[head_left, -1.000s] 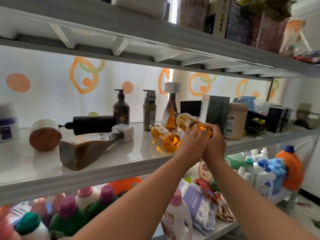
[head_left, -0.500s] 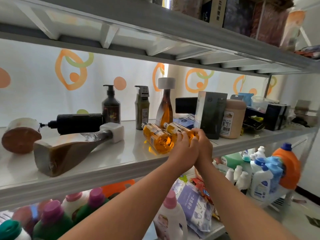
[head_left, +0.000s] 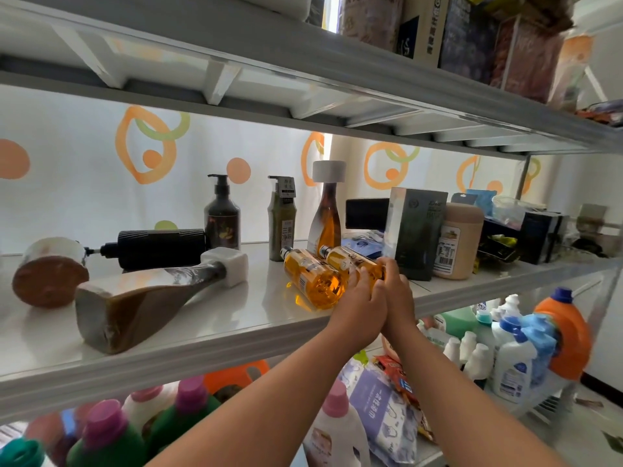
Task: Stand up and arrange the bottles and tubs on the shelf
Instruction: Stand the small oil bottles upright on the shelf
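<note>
On the white middle shelf (head_left: 202, 348) two small amber bottles lie on their sides, side by side. My left hand (head_left: 360, 308) and my right hand (head_left: 399, 291) are pressed together around the base of the right amber bottle (head_left: 347, 262), whose cap points away from me. The left amber bottle (head_left: 312, 281) touches it. Further left lie a large brown bottle (head_left: 141, 305) with a white cap, a black pump bottle (head_left: 158, 247) and a brown tub (head_left: 50, 274). A dark pump bottle (head_left: 222, 217), a green pump bottle (head_left: 281, 220) and a tall amber bottle (head_left: 327, 214) stand upright behind.
Just right of my hands stand a dark box (head_left: 416, 230) and a beige tub (head_left: 458, 241), with black boxes further right. The upper shelf (head_left: 337, 55) hangs low overhead, loaded with boxes. Detergent bottles and packets fill the shelf below.
The amber bottle in my hands has come down from a raised position to lie beside the other amber bottle on the shelf. Both hands stayed on it.
</note>
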A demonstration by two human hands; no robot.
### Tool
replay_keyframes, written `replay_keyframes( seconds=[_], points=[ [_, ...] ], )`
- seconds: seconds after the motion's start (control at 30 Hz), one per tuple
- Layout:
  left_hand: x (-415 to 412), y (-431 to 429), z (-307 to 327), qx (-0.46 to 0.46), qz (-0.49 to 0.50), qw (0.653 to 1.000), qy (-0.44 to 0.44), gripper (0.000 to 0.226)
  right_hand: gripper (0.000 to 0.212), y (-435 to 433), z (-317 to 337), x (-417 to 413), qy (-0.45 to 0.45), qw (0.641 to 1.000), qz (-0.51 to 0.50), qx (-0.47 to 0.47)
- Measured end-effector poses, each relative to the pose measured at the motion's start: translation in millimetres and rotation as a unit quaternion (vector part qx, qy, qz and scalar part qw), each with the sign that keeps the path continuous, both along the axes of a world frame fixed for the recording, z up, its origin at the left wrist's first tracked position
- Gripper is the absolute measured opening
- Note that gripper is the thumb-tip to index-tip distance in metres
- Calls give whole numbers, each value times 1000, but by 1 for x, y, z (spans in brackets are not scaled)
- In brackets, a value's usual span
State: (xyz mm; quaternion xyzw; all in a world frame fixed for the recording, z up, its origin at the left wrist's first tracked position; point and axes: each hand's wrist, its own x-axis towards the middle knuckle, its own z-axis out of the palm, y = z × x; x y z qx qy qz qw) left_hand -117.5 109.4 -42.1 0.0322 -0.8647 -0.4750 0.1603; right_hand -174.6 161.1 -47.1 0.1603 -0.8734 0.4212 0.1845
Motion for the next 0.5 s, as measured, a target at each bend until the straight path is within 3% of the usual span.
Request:
replay_keyframes(
  seconds=[0.17, 0.3, 0.37, 0.5],
  points=[
    [14, -2, -2, -32, -11, 999, 4, 56, 57, -2, 1, 10, -3, 1000, -1, 11],
    [27, -12, -1, -48, -10, 999, 24, 52, 42, -10, 3, 9, -14, 997, 2, -72],
    [35, -21, 3, -53, 0, 997, 60, 46, 38, -15, 7, 11, 10, 996, -17, -92],
    [57, -37, 17, -70, 47, 985, 150, 35, 41, -26, 18, 31, 100, 994, -38, -38]
  ],
)
